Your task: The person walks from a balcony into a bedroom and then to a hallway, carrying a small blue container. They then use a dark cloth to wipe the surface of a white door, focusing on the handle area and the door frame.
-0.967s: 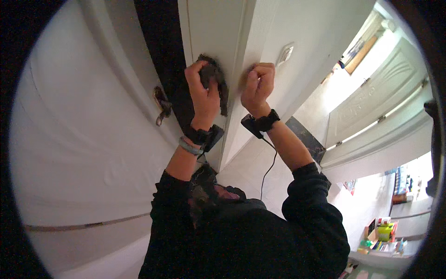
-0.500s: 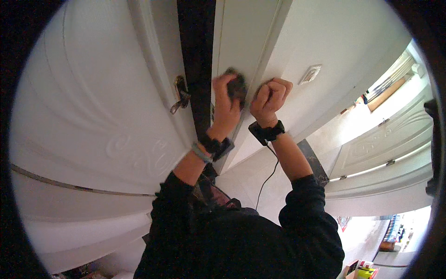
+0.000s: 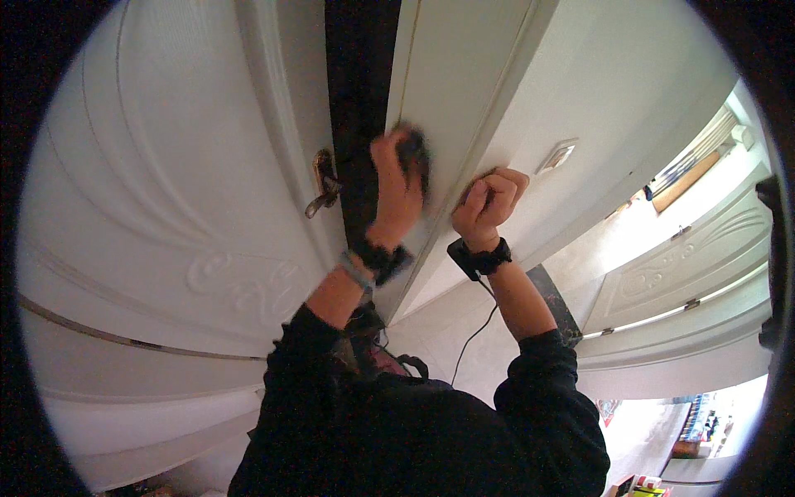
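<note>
Gripping a blurred dark cloth in the left hand, with thumb and fingers curled around it, at the left part of the door frame; holding the right hand in a loose fist at the frame's right edge, impossible to tell whether around anything; probably light, soft and limp as cloth, best taken bunched at the middle

Bent forearms, curled right grip

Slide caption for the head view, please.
Left hand holds a dark cloth by the white door frame; right hand curled near the wall switch.
</note>
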Action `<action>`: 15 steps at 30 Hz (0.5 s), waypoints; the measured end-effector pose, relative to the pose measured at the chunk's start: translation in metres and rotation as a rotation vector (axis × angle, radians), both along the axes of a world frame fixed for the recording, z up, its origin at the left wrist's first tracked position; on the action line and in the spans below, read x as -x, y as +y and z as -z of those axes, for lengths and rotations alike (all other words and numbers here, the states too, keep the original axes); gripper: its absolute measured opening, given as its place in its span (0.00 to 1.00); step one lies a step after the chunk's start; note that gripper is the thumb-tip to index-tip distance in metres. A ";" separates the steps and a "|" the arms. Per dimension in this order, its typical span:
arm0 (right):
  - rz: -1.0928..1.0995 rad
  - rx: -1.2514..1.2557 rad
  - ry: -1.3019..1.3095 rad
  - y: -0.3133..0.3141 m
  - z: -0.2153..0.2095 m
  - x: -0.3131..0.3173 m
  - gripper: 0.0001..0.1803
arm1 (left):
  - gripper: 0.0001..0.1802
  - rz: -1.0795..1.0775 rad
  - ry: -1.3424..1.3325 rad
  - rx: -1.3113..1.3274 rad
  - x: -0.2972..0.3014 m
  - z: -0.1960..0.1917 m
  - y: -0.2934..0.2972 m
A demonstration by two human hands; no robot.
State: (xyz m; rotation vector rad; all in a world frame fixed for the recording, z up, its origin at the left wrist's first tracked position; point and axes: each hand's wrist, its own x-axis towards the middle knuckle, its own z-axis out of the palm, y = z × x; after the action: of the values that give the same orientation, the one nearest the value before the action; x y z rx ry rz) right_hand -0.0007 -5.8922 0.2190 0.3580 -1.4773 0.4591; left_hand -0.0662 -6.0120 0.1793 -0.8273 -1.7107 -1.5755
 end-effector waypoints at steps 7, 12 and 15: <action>0.037 0.004 -0.028 0.002 -0.001 -0.002 0.04 | 0.34 0.017 0.126 0.019 -0.047 -0.028 -0.008; 0.019 0.006 -0.026 0.002 0.000 -0.001 0.04 | 0.38 0.121 0.092 0.080 -0.016 -0.039 -0.007; 0.027 0.005 -0.036 0.002 0.000 -0.003 0.04 | 0.38 0.141 0.056 0.126 -0.014 -0.040 -0.013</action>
State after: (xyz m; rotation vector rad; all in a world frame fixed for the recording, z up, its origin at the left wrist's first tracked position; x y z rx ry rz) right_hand 0.0023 -5.8905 0.2189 0.3268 -1.5137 0.4494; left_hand -0.0520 -6.0252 0.2192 -1.0664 -1.7584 -1.5323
